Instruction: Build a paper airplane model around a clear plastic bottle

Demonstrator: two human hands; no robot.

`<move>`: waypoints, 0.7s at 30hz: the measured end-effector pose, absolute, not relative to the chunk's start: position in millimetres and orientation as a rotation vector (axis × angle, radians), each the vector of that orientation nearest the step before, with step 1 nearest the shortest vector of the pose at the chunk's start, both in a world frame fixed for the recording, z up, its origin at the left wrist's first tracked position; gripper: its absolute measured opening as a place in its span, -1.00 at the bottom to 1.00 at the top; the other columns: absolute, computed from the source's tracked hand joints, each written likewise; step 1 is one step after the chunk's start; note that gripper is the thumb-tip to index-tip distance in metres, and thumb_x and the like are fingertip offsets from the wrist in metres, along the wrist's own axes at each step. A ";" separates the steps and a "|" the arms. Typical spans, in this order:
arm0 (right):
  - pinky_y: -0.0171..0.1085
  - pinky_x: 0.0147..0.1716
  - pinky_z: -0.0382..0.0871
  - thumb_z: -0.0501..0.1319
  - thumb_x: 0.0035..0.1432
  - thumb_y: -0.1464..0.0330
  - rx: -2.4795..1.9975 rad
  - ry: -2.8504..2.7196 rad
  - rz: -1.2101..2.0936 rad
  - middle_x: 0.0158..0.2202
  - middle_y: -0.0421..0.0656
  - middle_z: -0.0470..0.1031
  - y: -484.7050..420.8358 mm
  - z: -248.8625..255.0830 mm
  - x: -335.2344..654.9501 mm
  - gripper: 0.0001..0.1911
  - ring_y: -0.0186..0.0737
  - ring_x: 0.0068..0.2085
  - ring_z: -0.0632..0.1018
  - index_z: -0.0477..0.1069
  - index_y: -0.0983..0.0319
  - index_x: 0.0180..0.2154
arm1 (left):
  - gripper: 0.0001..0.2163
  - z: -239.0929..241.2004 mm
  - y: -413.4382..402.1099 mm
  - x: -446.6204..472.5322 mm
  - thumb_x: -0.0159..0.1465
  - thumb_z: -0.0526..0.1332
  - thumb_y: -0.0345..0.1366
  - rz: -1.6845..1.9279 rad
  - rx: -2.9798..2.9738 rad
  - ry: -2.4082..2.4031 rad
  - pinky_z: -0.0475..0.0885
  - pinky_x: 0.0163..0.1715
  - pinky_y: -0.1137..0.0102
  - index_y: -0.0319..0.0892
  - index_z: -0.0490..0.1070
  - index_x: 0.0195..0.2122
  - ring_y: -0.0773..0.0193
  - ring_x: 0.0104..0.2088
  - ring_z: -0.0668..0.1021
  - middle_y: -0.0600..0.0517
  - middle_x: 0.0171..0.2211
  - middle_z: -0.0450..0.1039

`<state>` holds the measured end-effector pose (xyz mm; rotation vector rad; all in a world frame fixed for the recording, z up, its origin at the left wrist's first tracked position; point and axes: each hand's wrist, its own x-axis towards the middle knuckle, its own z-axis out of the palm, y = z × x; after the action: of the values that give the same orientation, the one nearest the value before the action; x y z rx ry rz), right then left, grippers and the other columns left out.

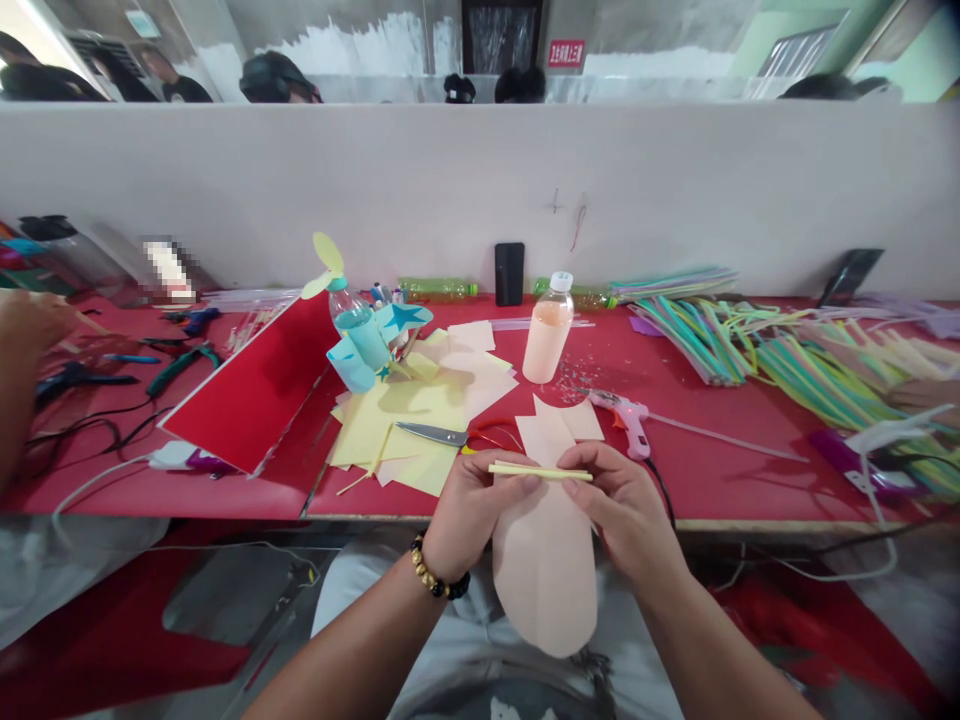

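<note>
Both my hands are at the table's front edge, pinching a thin pale yellow straw (541,472) that lies level between them. My left hand (472,510), with a bead bracelet on the wrist, grips its left end. My right hand (622,505) grips its right end. A rounded piece of peach paper (544,570) hangs down from under the straw, between my hands and over my lap. Just beyond lie scissors (435,433) with red handles on yellow paper sheets (397,420), and a pink glue gun (628,418).
A bottle of peach liquid (547,335) stands mid-table. A bottle craft with blue paper and a yellow propeller (360,325) sits left of it, next to a red board (255,395). Bundles of coloured straws (787,350) fill the right. Another person's arm (22,370) is at far left.
</note>
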<state>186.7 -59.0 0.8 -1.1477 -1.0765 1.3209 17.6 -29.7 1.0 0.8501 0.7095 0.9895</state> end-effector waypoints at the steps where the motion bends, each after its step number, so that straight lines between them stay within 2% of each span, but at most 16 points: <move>1: -0.41 -0.58 0.13 0.29 0.08 0.30 -1.142 -1.072 1.321 -0.53 -0.29 0.35 -59.3 0.8 187.0 -0.85 -0.43 -0.56 0.31 0.39 0.20 -0.31 | -0.86 0.7 -29.7 18.4 0.05 0.38 -0.34 0.989 0.847 0.714 0.41 -0.39 0.40 -0.26 0.56 -0.36 0.29 -0.46 0.53 -0.04 -0.43 0.57; 5: -0.40 -0.61 0.07 0.30 0.07 0.31 -1.133 -1.052 1.298 -0.57 -0.30 0.31 -60.3 0.6 188.2 -0.88 -0.45 -0.58 0.27 0.40 0.20 -0.36 | -0.85 -0.8 -29.3 20.4 0.04 0.39 -0.34 0.978 0.842 0.726 0.40 -0.39 0.40 -0.27 0.55 -0.36 0.29 -0.46 0.53 -0.04 -0.42 0.56; 11: -0.39 -0.58 0.08 0.31 0.05 0.33 -1.107 -0.999 1.291 -0.57 -0.30 0.30 -60.3 -1.4 188.7 -0.89 -0.44 -0.56 0.29 0.41 0.20 -0.40 | -0.86 -1.9 -29.5 20.5 0.01 0.41 -0.36 1.018 0.808 0.746 0.39 -0.40 0.45 -0.24 0.54 -0.40 0.35 -0.48 0.52 0.03 -0.48 0.53; 21: -0.38 -0.59 0.07 0.31 0.01 0.33 -1.120 -0.986 1.249 -0.59 -0.29 0.30 -62.0 3.9 183.7 -0.90 -0.43 -0.57 0.27 0.43 0.20 -0.43 | -0.87 -2.5 -33.2 18.6 0.02 0.41 -0.33 1.014 0.849 0.789 0.41 -0.40 0.45 -0.25 0.57 -0.40 0.35 -0.48 0.52 0.02 -0.47 0.55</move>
<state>183.7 -62.0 3.9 -1.1201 -0.9863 1.2494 18.6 -33.2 -2.5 0.8486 0.7890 1.0145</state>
